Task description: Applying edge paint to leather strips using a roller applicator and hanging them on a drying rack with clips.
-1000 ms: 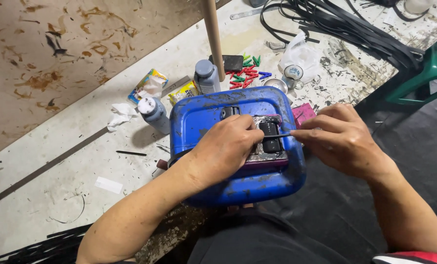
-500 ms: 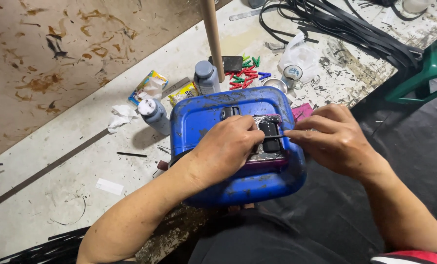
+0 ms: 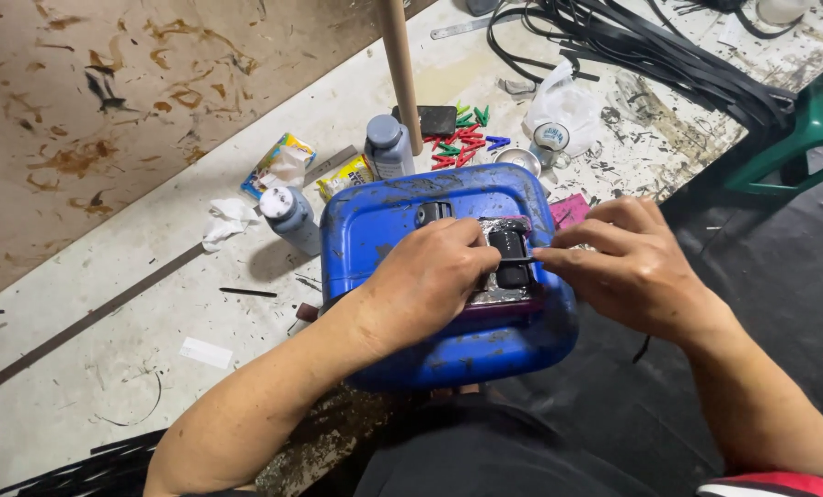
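I see a scuffed blue plastic container [image 3: 448, 276] lying on its side at the near edge of the pale, littered desk [image 3: 108, 350], and I place everything else from it. On its upper face sits a small dark part [image 3: 511, 260] on a silvery, smeared patch. My left hand [image 3: 425, 281] rests flat on the container's top, its fingers [image 3: 467, 241] curled against the left edge of the dark part and pressing there. My right hand [image 3: 637, 267] comes in from the container's right side; its fingers [image 3: 559, 260] are pinched narrow on a thin sliver at the right edge of the same part, though I cannot tell what the sliver is. So the part lies directly between the two sets of fingers, touched from both sides.

Behind the container stand two grey bottles [image 3: 388, 145], one just past its far left corner. A wooden pole [image 3: 400, 64] rises beyond them. Red and green clips [image 3: 457, 147] lie scattered behind the container, near a crumpled clear plastic bag [image 3: 563, 110]. Black straps [image 3: 632, 46] run across the desk far behind, to the right. A green stool [image 3: 798, 138] stands well off the container's right.
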